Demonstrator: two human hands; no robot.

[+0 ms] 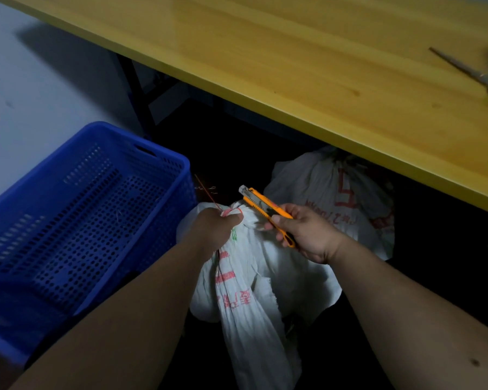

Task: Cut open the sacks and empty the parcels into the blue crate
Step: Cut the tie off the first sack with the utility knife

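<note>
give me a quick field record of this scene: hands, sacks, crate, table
left hand: grips the tied neck of the near sack by its red string
right hand: holds an orange utility knife, tip pointing at the tied neck
second sack: white with red print, tied, partly under the table edge
blue crate: left of the near sack, no parcels visible inside
table: yellow wooden top, blurred tool at its right edge
</note>
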